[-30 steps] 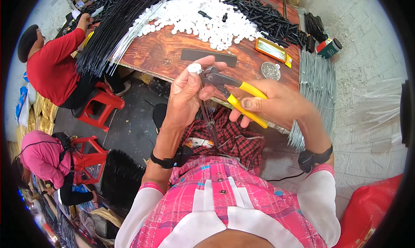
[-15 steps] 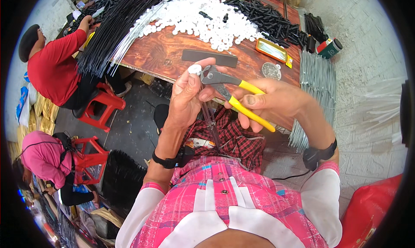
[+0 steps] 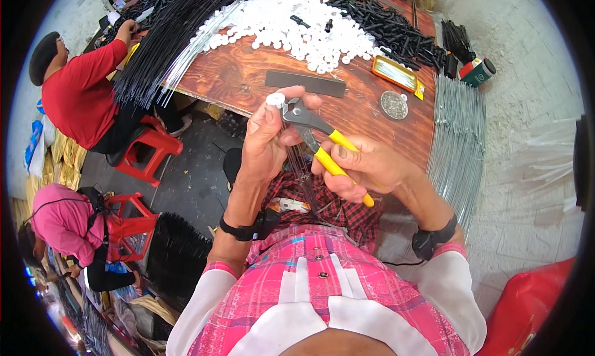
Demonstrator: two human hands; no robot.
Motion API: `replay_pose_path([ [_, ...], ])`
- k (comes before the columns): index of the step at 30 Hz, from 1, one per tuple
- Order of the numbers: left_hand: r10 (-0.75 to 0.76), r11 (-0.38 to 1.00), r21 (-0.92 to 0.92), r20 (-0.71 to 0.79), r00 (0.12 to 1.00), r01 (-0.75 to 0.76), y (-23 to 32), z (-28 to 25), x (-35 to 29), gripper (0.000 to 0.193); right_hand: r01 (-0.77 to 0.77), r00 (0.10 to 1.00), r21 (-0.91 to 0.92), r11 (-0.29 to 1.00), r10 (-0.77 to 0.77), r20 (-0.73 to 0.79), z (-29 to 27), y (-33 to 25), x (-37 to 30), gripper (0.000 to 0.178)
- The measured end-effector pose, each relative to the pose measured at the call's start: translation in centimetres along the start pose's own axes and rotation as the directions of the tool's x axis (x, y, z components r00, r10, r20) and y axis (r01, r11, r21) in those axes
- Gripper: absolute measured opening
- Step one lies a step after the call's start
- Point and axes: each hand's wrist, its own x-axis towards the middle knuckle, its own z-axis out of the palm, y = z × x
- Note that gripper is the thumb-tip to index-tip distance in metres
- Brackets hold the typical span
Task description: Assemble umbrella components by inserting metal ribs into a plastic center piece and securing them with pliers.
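My left hand (image 3: 263,142) is closed around the top of a bundle of thin dark rods (image 3: 300,176), which hangs down toward my lap. A round white plastic cap (image 3: 276,100) sits at the top of that bundle, by my left thumb. Yellow-handled pliers (image 3: 334,160) are gripped in my right hand (image 3: 365,164), one handle under the thumb and the other in the fingers. Their dark jaws (image 3: 294,113) are right beside the white cap, at my left fingers. What lies between the jaws is too small to make out.
On the wooden table (image 3: 229,77) are piled white caps (image 3: 279,27), black handle-like parts (image 3: 378,30), black rods (image 3: 167,40), a dark flat bar (image 3: 304,83), an orange tray (image 3: 395,74) and a round dish (image 3: 393,105). Grey wires (image 3: 458,145) lie right. Two people sit left on red stools (image 3: 149,148).
My right hand has moved left and a little toward me, and the pliers' handles have swung down with it. The jaws stay by the cap in my left hand.
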Motion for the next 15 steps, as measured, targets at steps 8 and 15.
replay_pose_path([
  [8, 0.029, 0.999, 0.011, 0.055, 0.998, -0.030, -0.6, -0.7, 0.1, 0.050, -0.065, 0.936, 0.713, 0.698, -0.204, 0.285, 3.3, 5.6, 1.9, 0.050],
  [15, 0.046, 0.998, -0.037, 0.167, 0.985, -0.040, -0.3, -1.4, -0.2, 0.048, 0.078, 0.901, 0.642, 0.763, -0.329, 0.282, 3.2, 7.7, 3.8, 0.050],
])
